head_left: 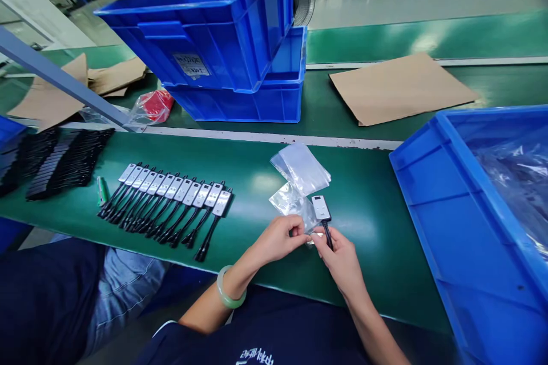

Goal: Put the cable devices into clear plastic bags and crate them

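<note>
My left hand (282, 239) is closed in a pinch at the open-looking lower edge of a clear plastic bag (295, 205). In my right hand (340, 259) is a short black cable with a white-faced box (321, 209); its cable runs down between the fingers, and the lower end is hidden. The fingertips of both hands nearly meet at the bag's edge. Just beyond lies a small fanned stack of clear bags (302, 168). To the left, several like cables (171, 194) lie side by side in a slanting row, white boxes away from me.
A green-handled tool (101, 191) and more black cables (64, 162) lie at left. Stacked blue crates (240, 34) stand behind the bench. Another blue crate (428, 182) with plastic bags (520, 177) borders the right. Cardboard (402, 88) lies at the back. A person's leg (124, 285) is at lower left.
</note>
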The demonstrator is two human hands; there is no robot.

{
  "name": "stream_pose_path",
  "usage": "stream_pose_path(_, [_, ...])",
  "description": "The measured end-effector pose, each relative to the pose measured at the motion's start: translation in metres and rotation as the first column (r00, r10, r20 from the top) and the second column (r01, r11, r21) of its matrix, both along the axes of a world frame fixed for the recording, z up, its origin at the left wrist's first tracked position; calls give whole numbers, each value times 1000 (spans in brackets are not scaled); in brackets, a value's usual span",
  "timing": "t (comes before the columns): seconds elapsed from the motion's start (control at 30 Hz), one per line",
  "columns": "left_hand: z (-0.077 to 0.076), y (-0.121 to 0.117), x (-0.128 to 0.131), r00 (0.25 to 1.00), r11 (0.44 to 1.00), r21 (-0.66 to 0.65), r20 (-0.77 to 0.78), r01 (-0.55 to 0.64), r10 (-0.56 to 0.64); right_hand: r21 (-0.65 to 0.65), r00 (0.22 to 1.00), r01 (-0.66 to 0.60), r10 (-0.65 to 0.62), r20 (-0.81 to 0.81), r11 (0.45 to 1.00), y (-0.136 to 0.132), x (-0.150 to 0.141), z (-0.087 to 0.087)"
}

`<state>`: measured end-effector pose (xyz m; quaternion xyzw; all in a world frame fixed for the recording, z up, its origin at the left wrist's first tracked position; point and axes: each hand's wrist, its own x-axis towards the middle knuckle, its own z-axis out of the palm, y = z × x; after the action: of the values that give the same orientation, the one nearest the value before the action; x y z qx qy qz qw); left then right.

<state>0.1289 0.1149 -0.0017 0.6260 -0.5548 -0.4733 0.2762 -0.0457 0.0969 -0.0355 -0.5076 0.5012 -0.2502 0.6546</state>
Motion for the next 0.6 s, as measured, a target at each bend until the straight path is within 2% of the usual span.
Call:
stream_pose_path(0.13, [2, 4, -5, 999, 998, -53, 4, 38, -38, -36, 1000, 14, -13, 19, 999, -1, 9, -8])
stream_pose_path(0.4, [7, 5, -10, 1000, 999, -49, -12, -16, 15, -25, 1000, 19, -18, 18, 1000, 3, 8, -8])
stream_pose_path(0.6, [11, 2, -4, 958, 955, -202, 144, -217, 248, 14, 996, 87, -87, -2, 996, 5, -13, -4])
